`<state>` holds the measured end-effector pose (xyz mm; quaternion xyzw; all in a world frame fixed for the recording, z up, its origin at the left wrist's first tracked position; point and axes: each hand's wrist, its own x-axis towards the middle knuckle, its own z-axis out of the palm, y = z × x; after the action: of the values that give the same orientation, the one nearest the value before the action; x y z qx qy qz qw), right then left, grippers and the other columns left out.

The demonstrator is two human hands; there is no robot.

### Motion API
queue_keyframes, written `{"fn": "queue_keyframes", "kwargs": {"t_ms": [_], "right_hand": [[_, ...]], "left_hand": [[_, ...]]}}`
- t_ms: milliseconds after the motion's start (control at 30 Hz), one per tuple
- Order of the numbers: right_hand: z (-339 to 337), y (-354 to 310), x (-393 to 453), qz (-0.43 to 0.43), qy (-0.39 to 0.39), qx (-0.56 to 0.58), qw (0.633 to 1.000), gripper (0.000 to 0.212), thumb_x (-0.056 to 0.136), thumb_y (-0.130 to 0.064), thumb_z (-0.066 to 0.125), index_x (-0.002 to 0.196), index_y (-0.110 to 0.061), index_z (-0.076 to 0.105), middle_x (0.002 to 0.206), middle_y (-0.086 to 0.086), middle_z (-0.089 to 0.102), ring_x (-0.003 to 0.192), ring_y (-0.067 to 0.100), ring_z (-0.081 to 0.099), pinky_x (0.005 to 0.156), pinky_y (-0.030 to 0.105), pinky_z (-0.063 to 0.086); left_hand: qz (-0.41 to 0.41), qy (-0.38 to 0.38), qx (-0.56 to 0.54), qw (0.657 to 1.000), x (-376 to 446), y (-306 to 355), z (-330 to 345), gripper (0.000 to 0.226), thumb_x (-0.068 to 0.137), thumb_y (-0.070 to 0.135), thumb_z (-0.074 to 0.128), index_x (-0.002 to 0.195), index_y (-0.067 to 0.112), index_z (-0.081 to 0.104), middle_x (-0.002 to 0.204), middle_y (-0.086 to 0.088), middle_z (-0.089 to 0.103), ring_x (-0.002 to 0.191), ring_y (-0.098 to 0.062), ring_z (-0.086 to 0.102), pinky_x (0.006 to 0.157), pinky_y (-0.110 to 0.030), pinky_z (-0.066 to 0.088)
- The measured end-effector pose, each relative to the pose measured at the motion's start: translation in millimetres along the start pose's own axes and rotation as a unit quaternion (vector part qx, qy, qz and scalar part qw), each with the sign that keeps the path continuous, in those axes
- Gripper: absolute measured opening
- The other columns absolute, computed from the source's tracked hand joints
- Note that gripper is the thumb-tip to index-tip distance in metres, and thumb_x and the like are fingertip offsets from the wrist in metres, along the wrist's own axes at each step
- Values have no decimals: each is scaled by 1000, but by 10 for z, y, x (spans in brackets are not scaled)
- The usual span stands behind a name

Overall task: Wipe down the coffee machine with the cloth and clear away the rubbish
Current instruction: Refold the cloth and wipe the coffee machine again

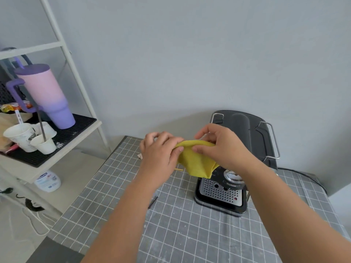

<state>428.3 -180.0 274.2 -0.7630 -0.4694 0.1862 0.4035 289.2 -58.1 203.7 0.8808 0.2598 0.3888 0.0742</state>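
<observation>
A yellow cloth point(196, 161) hangs in the air between both hands, just left of and above the coffee machine. My left hand point(160, 150) pinches its left edge and my right hand point(222, 147) pinches its top right part. The black and steel coffee machine point(241, 149) stands on the grey tiled table point(182, 234), its perforated drip tray point(220, 192) facing me. Bits of rubbish lie on the table: a crumpled paper scrap point(140, 156), a thin yellow strip point(179, 169) and a dark stick point(153, 202).
A white ladder shelf point(62, 138) stands to the left, bearing a pink and purple tumbler point(47, 95) and paper cups point(20, 136) on a black mat. A white bottle point(48, 181) sits on a lower shelf. The machine's black cable point(303, 175) runs off right.
</observation>
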Motion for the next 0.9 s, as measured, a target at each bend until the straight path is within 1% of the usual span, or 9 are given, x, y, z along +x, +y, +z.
{"fn": "queue_keyframes", "kwargs": {"t_ms": [100,167,267,367,500,600,667,767,900], "right_hand": [[68,58,-29,17,54,10,998,20,78,-24,75,94,-31,66,83,-10,71,62,1,53,57,16,41],[156,99,-42,28,93,6,995,19,79,-25,73,98,-30,70,84,-14,70,65,-3,55,54,7,40],[199,175,-28,53,104,-15,993,21,85,-22,67,105,-28,71,91,-13,71,78,-4,61,59,1,41],[115,230,-4,81,92,-41,992,28,90,-17,58,113,-28,69,103,-9,73,93,5,65,73,11,46],[45,259,-30,93,68,-65,991,42,92,-12,43,123,-36,57,85,-3,74,68,12,63,64,28,55],[-56,293,-29,75,97,-79,989,45,93,-13,42,129,-39,49,75,3,73,52,12,55,52,24,50],[-186,319,-32,48,158,-119,979,38,92,-15,46,122,-36,57,72,-1,71,62,13,55,53,19,46],[-436,458,-31,25,265,-206,942,30,90,-14,50,112,-27,66,91,-6,64,91,10,38,85,22,40],[-664,901,48,220,200,-300,906,42,92,-29,48,134,-29,49,146,13,38,138,32,24,113,40,19]], "left_hand": [[-102,97,-33,990,29,170,126,17,85,39,64,101,37,70,101,6,54,97,-23,42,82,-32,34],[-180,116,-164,963,-12,325,230,26,84,31,71,110,33,67,97,5,51,89,-17,47,77,-26,41],[-249,35,-355,900,-148,539,385,39,92,25,62,128,33,51,105,6,59,94,-5,58,79,-21,49],[-270,-57,-475,836,-235,677,580,51,97,34,50,145,32,32,134,12,53,122,1,51,102,-33,46],[-237,-110,-487,833,-182,819,779,57,98,53,34,151,44,14,148,17,34,136,0,35,110,-43,38],[-237,-124,-481,835,-141,815,856,63,95,61,31,151,45,9,156,19,22,142,1,24,115,-44,29],[-235,-133,-487,830,-115,733,900,63,95,59,33,152,41,13,156,22,21,141,3,23,118,-41,25],[-221,-165,-521,808,-38,539,996,58,97,49,32,152,36,19,156,22,22,143,-1,23,119,-40,21],[-205,-236,-550,774,202,346,1109,56,98,49,32,151,39,18,158,23,16,144,4,15,121,-35,12]]}}
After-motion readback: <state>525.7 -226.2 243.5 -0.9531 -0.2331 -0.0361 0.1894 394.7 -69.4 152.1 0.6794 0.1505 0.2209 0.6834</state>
